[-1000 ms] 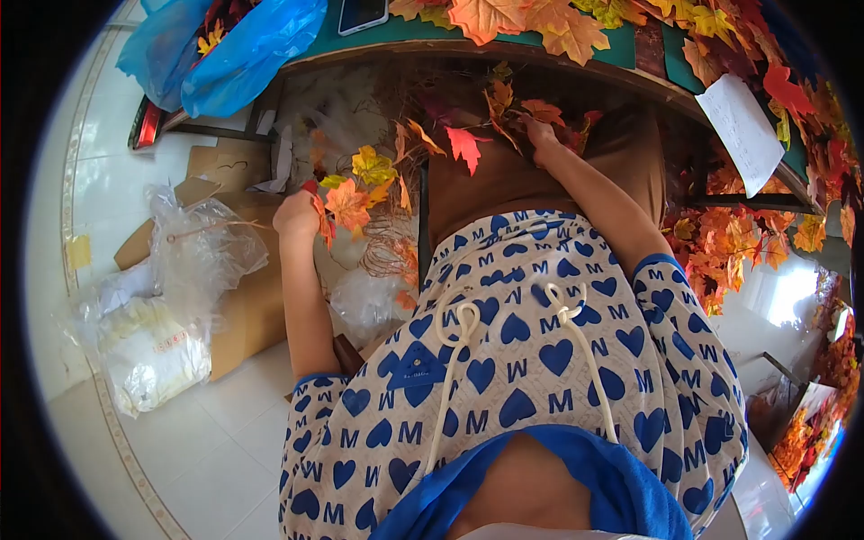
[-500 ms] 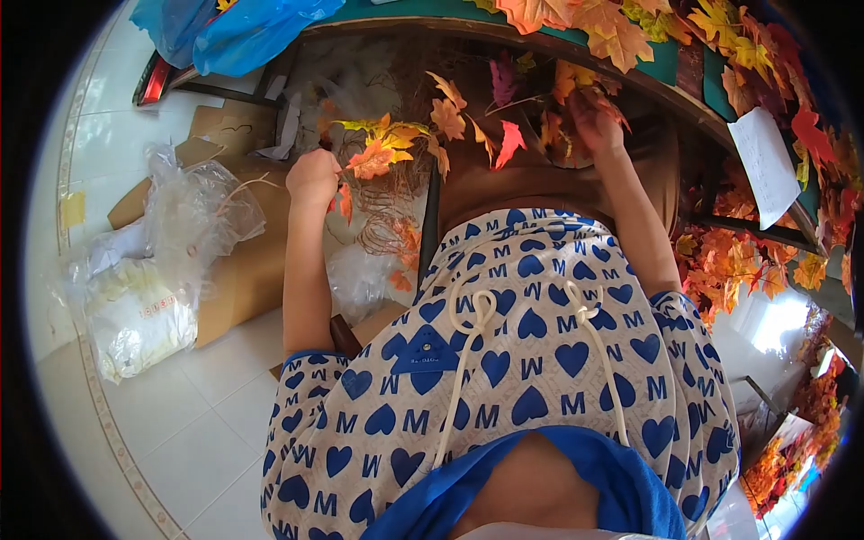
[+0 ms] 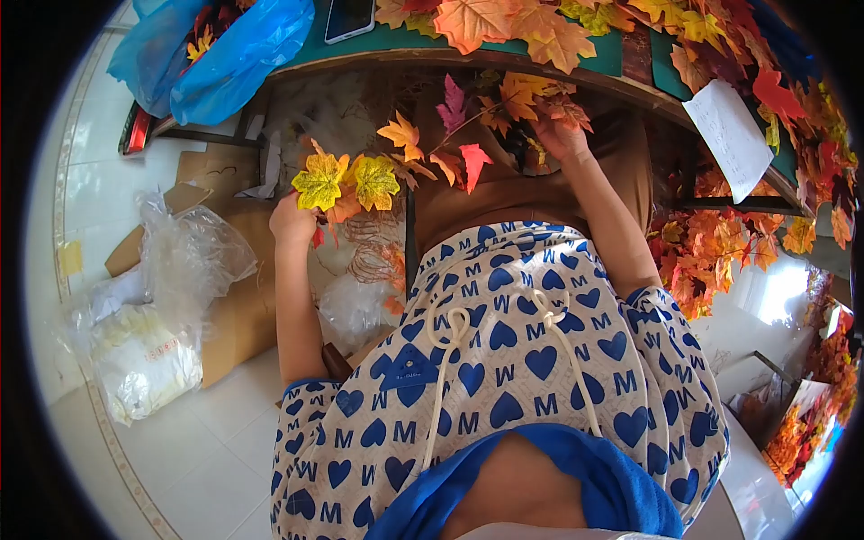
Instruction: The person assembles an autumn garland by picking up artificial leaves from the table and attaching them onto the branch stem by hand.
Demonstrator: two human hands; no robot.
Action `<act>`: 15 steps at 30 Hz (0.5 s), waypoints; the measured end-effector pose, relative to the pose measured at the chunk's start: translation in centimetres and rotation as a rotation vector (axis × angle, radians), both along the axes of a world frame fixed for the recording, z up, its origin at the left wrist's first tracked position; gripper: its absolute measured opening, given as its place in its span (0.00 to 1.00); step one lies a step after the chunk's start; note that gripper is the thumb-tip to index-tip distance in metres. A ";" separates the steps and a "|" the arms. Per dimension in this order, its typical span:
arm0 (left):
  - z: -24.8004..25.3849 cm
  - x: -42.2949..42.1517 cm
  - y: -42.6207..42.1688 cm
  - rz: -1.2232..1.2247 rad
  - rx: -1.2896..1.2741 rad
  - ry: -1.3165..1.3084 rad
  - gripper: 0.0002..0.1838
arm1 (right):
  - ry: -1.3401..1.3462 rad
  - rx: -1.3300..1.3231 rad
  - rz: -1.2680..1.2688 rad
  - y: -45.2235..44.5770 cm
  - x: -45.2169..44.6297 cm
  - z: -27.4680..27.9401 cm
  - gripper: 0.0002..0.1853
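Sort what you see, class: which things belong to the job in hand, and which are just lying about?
Likely the job:
- left hand and right hand
- leafy spray between them
- leaves on the table

Apparently lying about:
- phone
- carton
- clear plastic

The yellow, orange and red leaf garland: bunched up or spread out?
Spread out: the leaf garland reaches from the left hand to the right hand, some stem showing.

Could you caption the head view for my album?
Left hand and right hand hold a leaf strand beside a green table.
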State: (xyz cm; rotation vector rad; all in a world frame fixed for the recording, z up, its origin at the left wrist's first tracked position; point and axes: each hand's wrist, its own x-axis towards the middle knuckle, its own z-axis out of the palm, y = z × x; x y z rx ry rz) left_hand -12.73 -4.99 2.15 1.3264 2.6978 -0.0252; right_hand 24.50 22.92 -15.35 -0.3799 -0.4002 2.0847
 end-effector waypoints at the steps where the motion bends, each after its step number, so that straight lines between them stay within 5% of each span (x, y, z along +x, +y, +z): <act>1: -0.2 -0.4 -0.1 0.088 -0.037 -0.043 0.10 | -0.045 0.032 0.046 -0.3 -0.2 0.7 0.18; 8: 0.1 -0.2 0.1 -0.004 -0.458 0.020 0.10 | 0.017 0.088 0.137 -2.6 -1.4 2.8 0.24; 11: -2.7 -2.1 -1.1 -0.141 -0.334 0.160 0.14 | -0.092 0.069 0.144 -4.7 -2.9 5.6 0.21; 15: 0.3 0.9 0.5 -0.134 -0.143 0.147 0.21 | -0.008 0.069 0.348 -6.7 -4.3 7.9 0.20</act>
